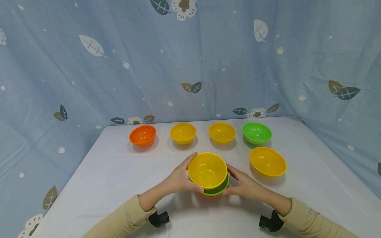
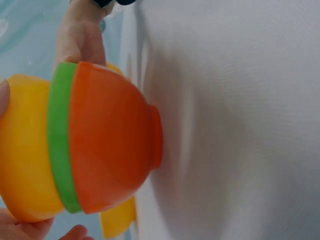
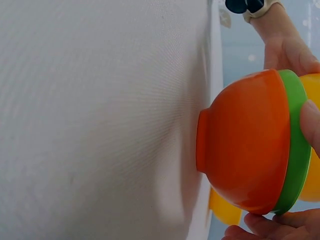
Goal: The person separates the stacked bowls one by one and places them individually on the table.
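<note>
My left hand [image 1: 181, 177] grips a yellow bowl [image 1: 207, 171], thumb at the near side and fingers round the far left. The bowl sits partly inside a green bowl [image 1: 221, 188], tilted toward me. That green bowl is nested in an orange bowl [image 2: 110, 142], and only its green band shows above the orange rim in the wrist views. The orange foot is down at the white table. On the other side my right hand [image 1: 244, 185] holds the green and orange pair, its thumb on the green band and fingertips under the rims.
Along the back of the white table [image 1: 119, 178] stand an orange bowl [image 1: 143, 136], two yellow bowls, one left [image 1: 183, 133] and one right [image 1: 222, 133], and a green bowl [image 1: 257, 133]. Another yellow bowl [image 1: 268, 162] stands right of my hands. A patterned blue curtain [image 1: 166, 66] hangs behind.
</note>
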A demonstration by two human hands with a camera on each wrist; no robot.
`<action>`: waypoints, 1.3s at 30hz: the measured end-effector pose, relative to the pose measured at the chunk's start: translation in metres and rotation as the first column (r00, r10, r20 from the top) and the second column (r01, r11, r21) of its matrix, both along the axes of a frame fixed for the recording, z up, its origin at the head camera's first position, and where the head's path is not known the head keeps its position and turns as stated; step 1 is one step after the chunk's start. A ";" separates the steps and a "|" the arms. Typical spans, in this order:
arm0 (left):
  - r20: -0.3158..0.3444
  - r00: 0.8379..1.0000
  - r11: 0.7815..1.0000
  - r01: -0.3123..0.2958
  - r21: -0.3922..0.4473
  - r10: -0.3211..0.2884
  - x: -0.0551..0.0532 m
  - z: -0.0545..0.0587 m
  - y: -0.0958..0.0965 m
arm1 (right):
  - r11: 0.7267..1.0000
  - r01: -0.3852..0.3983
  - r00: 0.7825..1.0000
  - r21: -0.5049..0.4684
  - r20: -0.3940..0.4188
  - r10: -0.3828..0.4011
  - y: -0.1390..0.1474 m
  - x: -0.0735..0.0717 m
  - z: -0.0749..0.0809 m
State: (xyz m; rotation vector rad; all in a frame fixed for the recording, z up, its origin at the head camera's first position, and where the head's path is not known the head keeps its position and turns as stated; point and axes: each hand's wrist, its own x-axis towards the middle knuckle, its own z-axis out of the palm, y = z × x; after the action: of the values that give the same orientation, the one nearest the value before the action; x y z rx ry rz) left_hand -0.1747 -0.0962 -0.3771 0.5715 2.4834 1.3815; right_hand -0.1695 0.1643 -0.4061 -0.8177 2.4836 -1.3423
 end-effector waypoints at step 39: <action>-0.037 0.980 0.980 -0.193 0.052 0.195 0.001 0.020 -0.048 | 0.999 0.006 1.000 0.042 0.026 -0.007 0.001 0.002 0.004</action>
State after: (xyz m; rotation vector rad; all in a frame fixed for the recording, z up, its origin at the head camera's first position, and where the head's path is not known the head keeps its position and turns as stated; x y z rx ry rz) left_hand -0.1734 -0.1439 -0.3569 0.3789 2.6049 1.5171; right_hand -0.1670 0.1651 -0.4017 -0.7787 2.4877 -1.2893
